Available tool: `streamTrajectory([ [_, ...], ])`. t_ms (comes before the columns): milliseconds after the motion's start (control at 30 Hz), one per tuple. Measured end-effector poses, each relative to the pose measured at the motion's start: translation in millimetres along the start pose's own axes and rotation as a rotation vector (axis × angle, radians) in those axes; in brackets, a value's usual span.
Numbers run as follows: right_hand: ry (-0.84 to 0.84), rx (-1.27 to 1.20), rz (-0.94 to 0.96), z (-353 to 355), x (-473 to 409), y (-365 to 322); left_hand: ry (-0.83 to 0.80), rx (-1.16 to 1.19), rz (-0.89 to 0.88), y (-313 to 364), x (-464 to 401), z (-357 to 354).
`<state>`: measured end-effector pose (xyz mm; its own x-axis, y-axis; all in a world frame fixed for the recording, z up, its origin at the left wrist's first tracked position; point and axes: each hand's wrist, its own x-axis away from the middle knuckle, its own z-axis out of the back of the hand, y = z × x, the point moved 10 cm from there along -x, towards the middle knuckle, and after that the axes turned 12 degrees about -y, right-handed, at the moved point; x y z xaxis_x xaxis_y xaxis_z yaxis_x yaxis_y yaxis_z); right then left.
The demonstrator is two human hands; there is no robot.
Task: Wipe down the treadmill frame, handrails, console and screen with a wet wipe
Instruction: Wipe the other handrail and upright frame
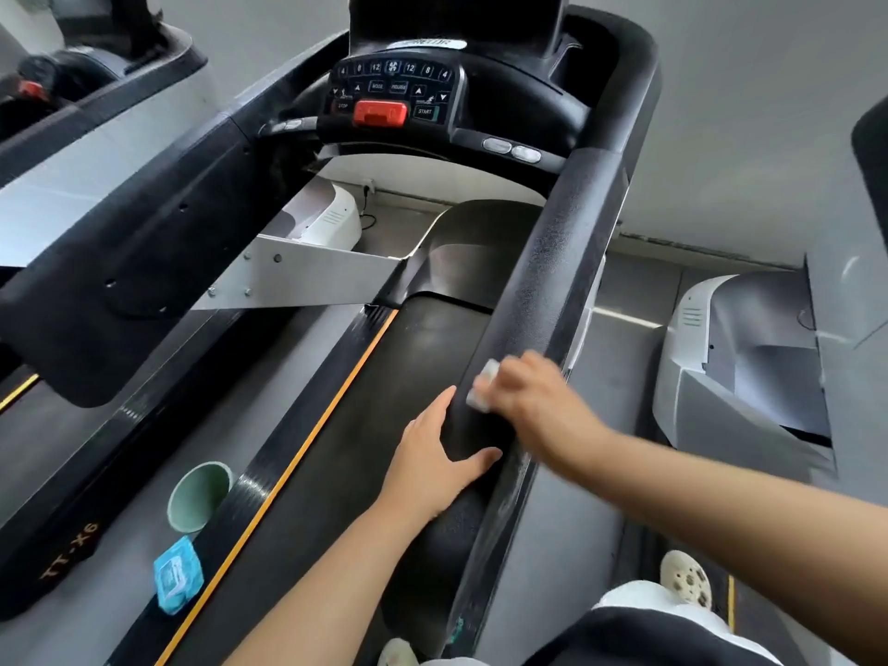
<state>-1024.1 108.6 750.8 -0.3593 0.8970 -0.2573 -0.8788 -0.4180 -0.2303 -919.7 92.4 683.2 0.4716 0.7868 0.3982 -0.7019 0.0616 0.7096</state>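
Grey walls behind; right hand presses folded white wipe onto pebbled black handrail, left hand flat, fingers straight.

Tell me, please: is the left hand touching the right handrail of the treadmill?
Touching. The head view shows the left hand resting flat on the handrail, thumb across its top, just below the right hand pressing the wet wipe.
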Motion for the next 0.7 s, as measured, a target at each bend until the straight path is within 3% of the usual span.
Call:
streamTrajectory([
  [67, -0.094, 0.007, 0.159, -10.7, 19.1, -30.8, 0.000, 0.001, -0.001, -1.8, -1.5, -1.1],
  [133, -0.093, 0.055, 0.195, -5.2, 11.6, -14.3, -0.019, -0.027, -0.002, -2.7, -2.1, -3.4],
  [233, 0.077, 0.023, -0.151, 21.6, -16.5, 62.7, -0.040, -0.050, -0.014, -0.8, -0.1, -5.3],
  [300, 0.110, -0.018, -0.220, 17.8, -16.4, 62.8, -0.036, -0.037, -0.018, -1.0, -0.3, -5.0],
  [400, -0.060, -0.021, 0.106, -13.8, 5.1, -21.9, -0.016, 0.007, -0.024, -3.8, -3.3, -3.9],
  [467, -0.164, 0.019, 0.241, -14.3, 15.1, -38.6, -0.007, 0.006, -0.028, -3.8, -3.4, -3.2],
  [500, -0.114, 0.016, 0.192, -5.6, 8.5, -19.4, -0.008, -0.004, -0.033, -2.7, -2.3, -3.3],
  [600, 0.110, -0.067, -0.290, 18.8, -3.7, 80.9, -0.023, -0.017, -0.051, -1.3, 0.2, -4.1],
  [667, 0.230, -0.173, -0.431, 18.5, 13.3, 92.4, -0.016, -0.022, -0.057, -1.7, -0.1, -3.6],
  [700, 0.197, -0.220, -0.464, 6.0, 25.7, 83.5, -0.006, -0.027, -0.060, -1.6, -0.2, -2.7],
])
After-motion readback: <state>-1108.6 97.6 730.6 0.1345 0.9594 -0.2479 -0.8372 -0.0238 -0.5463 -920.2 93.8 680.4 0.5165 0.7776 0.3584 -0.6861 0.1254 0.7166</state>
